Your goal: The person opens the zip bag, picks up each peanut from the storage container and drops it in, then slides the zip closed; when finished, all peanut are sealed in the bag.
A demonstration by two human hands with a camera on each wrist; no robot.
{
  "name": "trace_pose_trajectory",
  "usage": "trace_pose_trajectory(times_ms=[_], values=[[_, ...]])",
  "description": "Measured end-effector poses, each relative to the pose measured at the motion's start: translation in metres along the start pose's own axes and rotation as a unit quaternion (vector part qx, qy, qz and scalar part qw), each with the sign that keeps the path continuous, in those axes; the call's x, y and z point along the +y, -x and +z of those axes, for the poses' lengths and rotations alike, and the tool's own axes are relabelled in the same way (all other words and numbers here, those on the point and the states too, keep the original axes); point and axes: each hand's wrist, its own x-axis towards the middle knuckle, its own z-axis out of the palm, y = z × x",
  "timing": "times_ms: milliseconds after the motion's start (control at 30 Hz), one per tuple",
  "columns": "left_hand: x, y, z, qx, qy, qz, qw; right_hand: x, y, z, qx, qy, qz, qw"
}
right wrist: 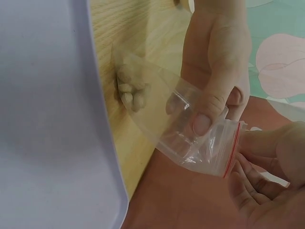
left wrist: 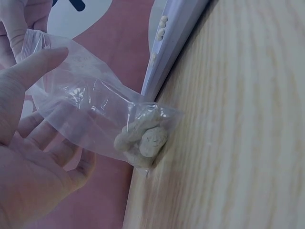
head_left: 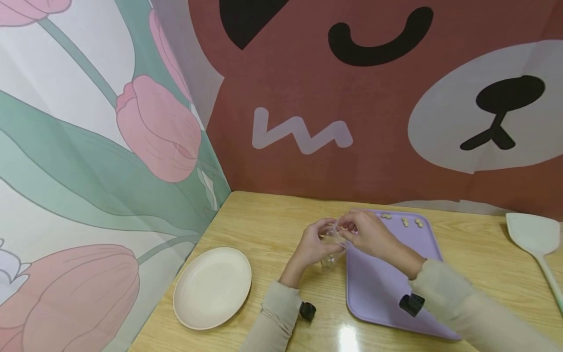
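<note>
A clear zip bag (head_left: 328,263) with a red line along its mouth stands upright, its bottom on the table just left of the purple tray (head_left: 374,288). Several peanuts in their shells (left wrist: 151,140) lie in the bag's bottom corner. My left hand (head_left: 313,244) holds the bag's upper part between thumb and fingers. At the bag's mouth, my right hand (head_left: 368,233) pinches the red-lined edge (right wrist: 233,148) between thumb and fingertips. Whether the mouth is parted is hard to tell. A few more peanuts (head_left: 405,222) lie at the tray's far end.
To the left sits a round cream plate (head_left: 213,288). A white spatula (head_left: 534,234) with a long handle lies at the far right of the wooden table (head_left: 272,220). Printed cloth walls (head_left: 299,171) rise behind the table and along its left side.
</note>
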Motion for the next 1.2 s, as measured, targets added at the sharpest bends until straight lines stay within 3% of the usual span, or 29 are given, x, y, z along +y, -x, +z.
trace_pose_trajectory(times_ms=[133,333,500,800,1033,1200], values=[[0.000,0.000,-0.001,0.004,-0.004,0.003,1.0000,-0.001,0.000,0.001,0.004,-0.002,0.001,1.0000],[0.000,0.001,-0.001,-0.004,0.004,0.003,1.0000,0.005,-0.004,-0.006,0.009,-0.013,0.059,0.9981],[-0.001,0.001,0.000,-0.005,0.006,0.004,1.0000,0.021,-0.004,-0.014,0.025,-0.004,0.079,0.9966],[-0.001,0.002,0.002,0.005,0.023,-0.012,0.9996,0.078,0.003,-0.020,0.033,0.003,0.138,0.9899],[0.000,0.000,0.002,0.002,0.023,-0.009,0.9997,0.129,0.019,-0.020,0.041,0.041,0.213,0.9752],[-0.003,0.000,0.001,0.005,0.029,-0.007,0.9995,0.154,0.033,-0.015,0.041,0.077,0.256,0.9627]])
